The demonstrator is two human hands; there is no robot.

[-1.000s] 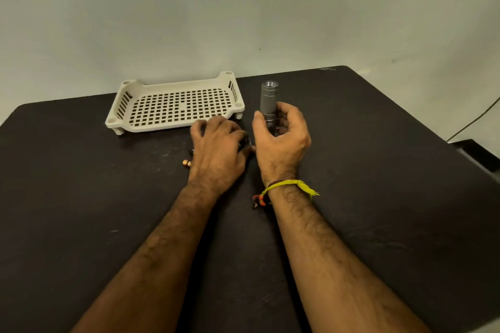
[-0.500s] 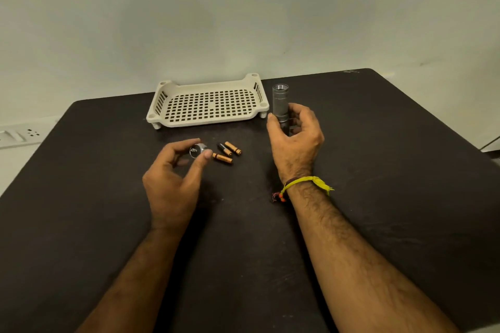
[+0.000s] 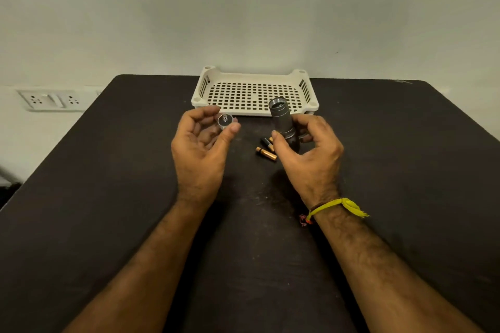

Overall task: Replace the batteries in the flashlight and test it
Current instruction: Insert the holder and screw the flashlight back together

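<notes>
Head view, the only one I have. Black counter (image 3: 108,197) against a pale wall; a cream perforated tray (image 3: 254,94) sits at the middle of the far edge.

Left hand (image 3: 201,149) is raised just in front of the tray's near-left corner, palm turned inward. Thumb and forefinger pinch the flashlight's end cap (image 3: 225,120), spring side facing me. The other fingers curl loosely behind it.

Right hand (image 3: 311,154) grips the flashlight body (image 3: 281,119) around its lower part, thumb on the near side, fingers wrapped behind. The body stands nearly upright, tilted slightly left, open threaded end on top and overlapping the tray's near rim in my line of sight. I cannot tell whether anything is inside the tube.

Batteries (image 3: 266,150) lie on the counter between the two hands, just left of the right thumb; I see two clearly, and the tip of one more behind the thumb.

Yellow thread band (image 3: 338,204) on the right wrist. A wall socket plate (image 3: 52,100) shows beyond the counter's far-left corner.
</notes>
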